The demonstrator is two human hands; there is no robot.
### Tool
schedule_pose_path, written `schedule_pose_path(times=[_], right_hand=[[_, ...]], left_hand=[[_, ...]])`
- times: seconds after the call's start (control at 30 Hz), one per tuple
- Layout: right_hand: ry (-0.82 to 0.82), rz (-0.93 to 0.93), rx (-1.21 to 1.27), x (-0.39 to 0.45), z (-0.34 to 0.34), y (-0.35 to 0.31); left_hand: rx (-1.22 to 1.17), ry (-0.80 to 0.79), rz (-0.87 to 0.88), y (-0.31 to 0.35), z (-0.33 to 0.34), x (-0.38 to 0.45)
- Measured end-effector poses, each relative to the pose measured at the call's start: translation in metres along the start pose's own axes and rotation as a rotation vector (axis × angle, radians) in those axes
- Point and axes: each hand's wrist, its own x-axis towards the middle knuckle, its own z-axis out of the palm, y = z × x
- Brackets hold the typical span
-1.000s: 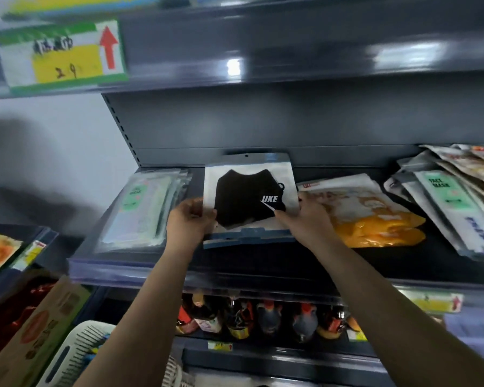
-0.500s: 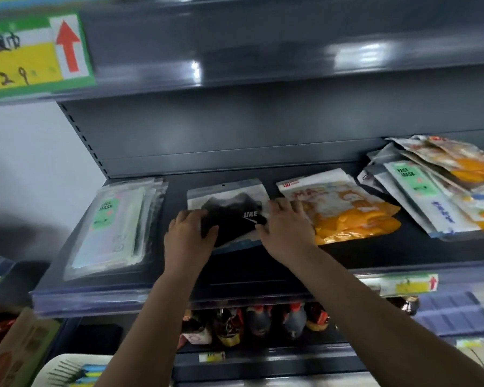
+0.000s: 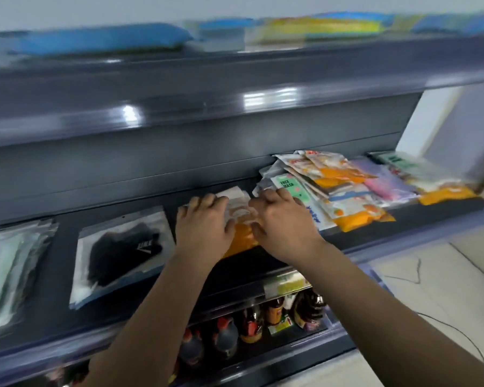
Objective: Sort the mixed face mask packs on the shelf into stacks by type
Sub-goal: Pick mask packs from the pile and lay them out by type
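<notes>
On shelf [image 3: 263,258], both hands on orange pack [image 3: 242,236]

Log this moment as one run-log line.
left hand on orange pack stack | right hand on same stack | black mask pack lying alone, untouched | mixed pile unsorted

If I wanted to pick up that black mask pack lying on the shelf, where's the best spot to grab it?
Probably the near edge of the black mask pack, coming from the shelf's open front. It lies flat and alone on the shelf, apart from both hands, so a thumb could likely slide under that thin edge and pinch the clear margin rather than the mask.
</notes>
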Motion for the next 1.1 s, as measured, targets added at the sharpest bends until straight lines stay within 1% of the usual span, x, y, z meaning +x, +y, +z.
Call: schedule_pose_path(times=[0.3,0.47,0.57,0.67,0.8,1.1], right_hand=[[-0.069,0.165,-0.145,-0.059,-0.023,0.127],[-0.07,0.247,-0.151,-0.089,-0.031,0.186],[-0.088,0.281,-0.159,-0.1,-0.032,0.213],[-0.098,0.308,-0.158,-0.103,-0.032,0.235],[-0.103,0.314,-0.138,-0.094,-0.03,0.256],[-0.086,0.21,-0.073,-0.026,-0.014,0.288]], left_hand=[[-0.044,-0.084,0.095,0.134,0.023,0.019],[-0.033,-0.068,0.18,0.201,0.036,0.022],[-0.029,-0.07,0.209,0.23,0.046,0.025],[-0.022,-0.076,0.226,0.249,0.054,0.034],[-0.022,-0.085,0.206,0.259,0.064,0.053],[0.003,-0.078,0.095,0.254,0.077,0.107]])
